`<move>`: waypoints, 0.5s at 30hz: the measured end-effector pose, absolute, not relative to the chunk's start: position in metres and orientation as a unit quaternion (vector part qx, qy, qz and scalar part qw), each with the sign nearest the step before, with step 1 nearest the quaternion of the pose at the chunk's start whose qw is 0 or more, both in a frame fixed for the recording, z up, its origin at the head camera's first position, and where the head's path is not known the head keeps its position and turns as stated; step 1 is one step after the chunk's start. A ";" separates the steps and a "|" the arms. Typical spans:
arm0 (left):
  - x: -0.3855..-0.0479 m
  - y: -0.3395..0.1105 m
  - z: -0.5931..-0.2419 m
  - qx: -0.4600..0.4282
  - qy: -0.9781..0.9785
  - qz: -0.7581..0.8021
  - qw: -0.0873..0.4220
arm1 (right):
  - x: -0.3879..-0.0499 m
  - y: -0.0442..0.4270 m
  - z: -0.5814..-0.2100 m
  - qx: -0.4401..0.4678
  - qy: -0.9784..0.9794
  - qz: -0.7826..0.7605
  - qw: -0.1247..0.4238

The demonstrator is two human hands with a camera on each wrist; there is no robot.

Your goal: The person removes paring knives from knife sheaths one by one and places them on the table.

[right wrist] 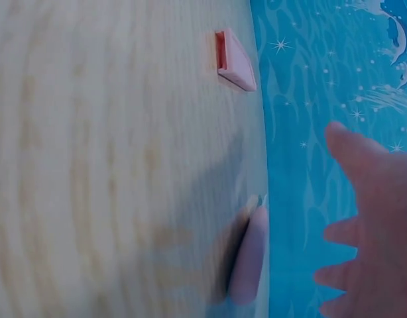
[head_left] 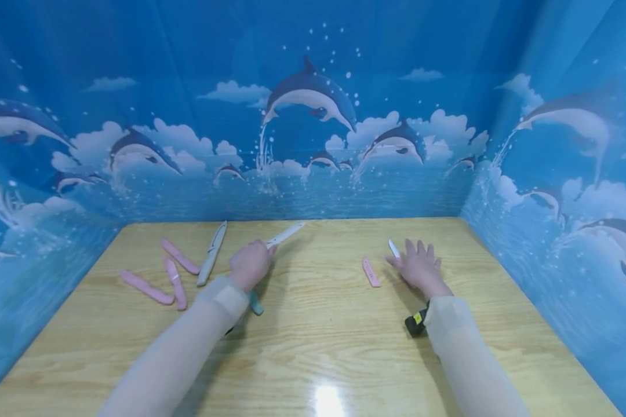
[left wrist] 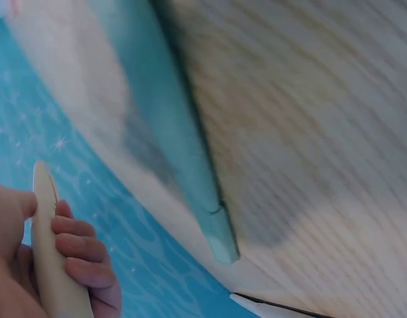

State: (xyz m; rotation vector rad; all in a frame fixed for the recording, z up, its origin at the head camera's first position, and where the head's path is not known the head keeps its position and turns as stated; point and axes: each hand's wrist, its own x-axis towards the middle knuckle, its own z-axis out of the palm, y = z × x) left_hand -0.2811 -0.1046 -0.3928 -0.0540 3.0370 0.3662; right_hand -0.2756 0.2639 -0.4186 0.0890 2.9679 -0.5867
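My left hand (head_left: 251,265) (left wrist: 77,258) grips a cream handle (left wrist: 54,265), and a whitish blade-like part (head_left: 287,233) points away to the upper right. Beneath that wrist lies a green object (head_left: 255,304) (left wrist: 170,119), partly hidden by the arm in the head view. My right hand (head_left: 419,269) (right wrist: 379,232) is held over a small knife with spread fingers, gripping nothing. The knife's light blade (head_left: 393,249) shows beside the thumb, and its pink handle (right wrist: 250,258) is seen in the right wrist view. Left of this hand lies a short pink sheath (head_left: 371,273) (right wrist: 238,63).
A long grey-beige knife or sheath (head_left: 212,255) lies left of my left hand. Farther left are three pink pieces (head_left: 179,256), (head_left: 175,284), (head_left: 147,287). A blue dolphin-print curtain (head_left: 313,191) borders the wooden table (head_left: 318,341). A black device (head_left: 416,322) is at my right wrist.
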 end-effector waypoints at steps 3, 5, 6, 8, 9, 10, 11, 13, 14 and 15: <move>-0.280 -0.105 -0.389 -0.005 0.991 0.127 0.032 | -0.275 0.264 -0.418 0.019 0.980 -0.190 0.059; -0.280 -0.107 -0.387 0.004 0.991 0.127 0.027 | -0.275 0.264 -0.419 0.015 0.980 -0.189 0.059; -0.280 -0.107 -0.387 0.006 0.992 0.125 0.025 | -0.275 0.264 -0.418 0.012 0.980 -0.189 0.059; -0.280 -0.109 -0.387 0.013 0.993 0.118 0.025 | -0.275 0.263 -0.418 0.009 0.980 -0.189 0.059; -0.280 -0.109 -0.387 0.015 0.993 0.114 0.025 | -0.274 0.262 -0.418 0.008 0.980 -0.189 0.058; -0.280 -0.110 -0.388 0.016 0.993 0.111 0.026 | -0.274 0.262 -0.418 0.006 0.980 -0.189 0.057; -0.280 -0.110 -0.388 0.017 0.993 0.110 0.027 | -0.274 0.261 -0.417 0.005 0.980 -0.190 0.057; -0.280 -0.111 -0.390 0.017 0.994 0.107 0.028 | -0.273 0.260 -0.415 0.003 0.980 -0.188 0.056; -0.280 -0.112 -0.390 0.016 0.994 0.106 0.028 | -0.273 0.259 -0.414 0.002 0.980 -0.189 0.056; -0.280 -0.112 -0.391 0.016 0.994 0.106 0.027 | -0.272 0.258 -0.413 0.000 0.981 -0.187 0.055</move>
